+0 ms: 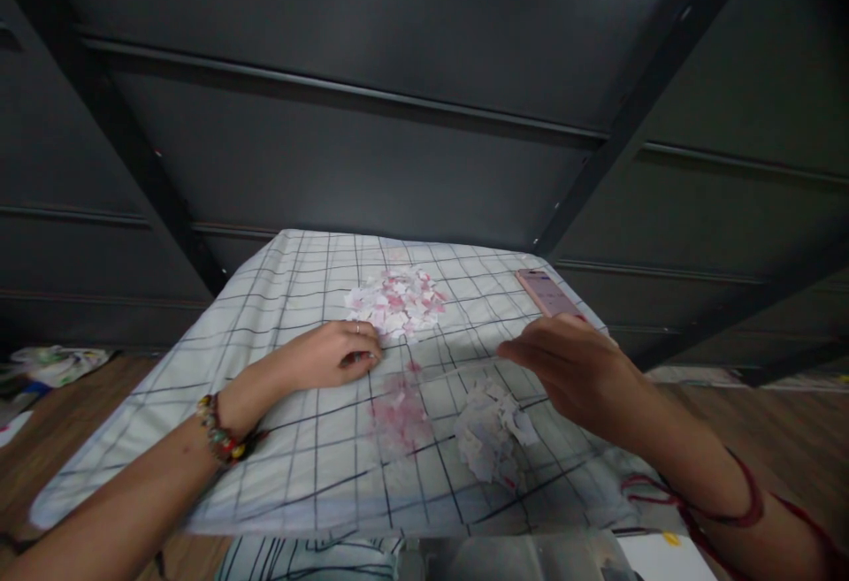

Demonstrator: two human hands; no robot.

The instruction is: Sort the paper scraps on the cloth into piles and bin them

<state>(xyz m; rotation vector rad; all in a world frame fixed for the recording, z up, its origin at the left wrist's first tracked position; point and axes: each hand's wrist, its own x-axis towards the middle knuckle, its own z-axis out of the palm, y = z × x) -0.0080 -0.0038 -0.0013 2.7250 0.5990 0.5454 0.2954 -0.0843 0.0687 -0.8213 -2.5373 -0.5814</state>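
My left hand [335,354] rests on the checked cloth with its fingers curled in and the fingertips close to the thumb. Whatever they may pinch is hidden. Just beyond its fingertips lies a heap of white and pink paper scraps [399,300]. My right hand [577,373] is raised over the right side of the cloth, smeared by motion, its fingers pointing left. Nearer to me are a small pile of pink scraps [400,415] and, to its right, a pile of mostly white scraps [492,432], below my right hand.
A phone [547,292] lies at the cloth's right edge. The white checked cloth [311,276] covers the table, with dark panels [371,156] behind it. A greyish clear container [504,559] is at the near edge, beside white paper [667,556]. Plastic bags [59,364] lie on the floor at left.
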